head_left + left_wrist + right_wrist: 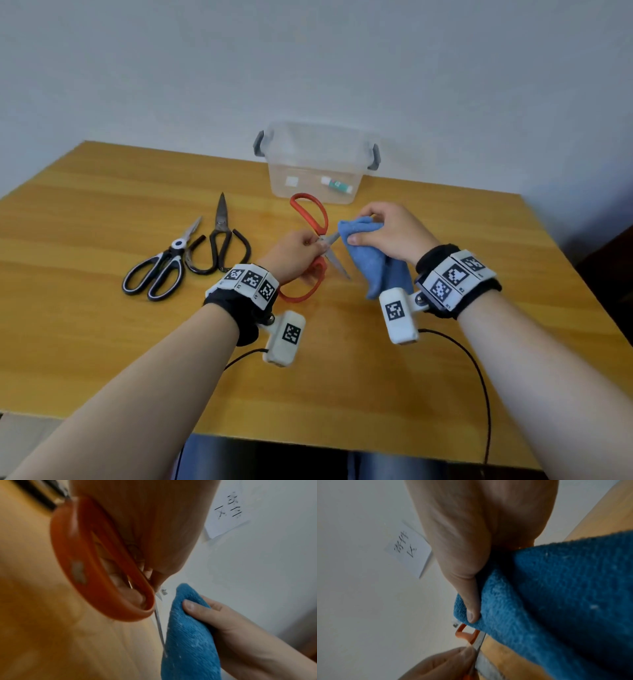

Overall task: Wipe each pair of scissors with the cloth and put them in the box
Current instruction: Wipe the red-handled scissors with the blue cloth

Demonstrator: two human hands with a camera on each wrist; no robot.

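Fingers of the left hand (297,253) curl around the red scissors (310,219) near the pivot, blades spread. Right hand (394,233) pinches the blue cloth (376,263) over one blade (the other blade points toward five o'clock). Steel looks stiff, slick and sharp at the edge, so the plastic loops or the pivot seem the safest hold; the cloth is soft and will bunch. Box (274,144) stands at twelve o'clock, near the scissors. Two more pairs, one white-trimmed (161,270) and one black (219,240), lie at nine o'clock on the table (102,342).
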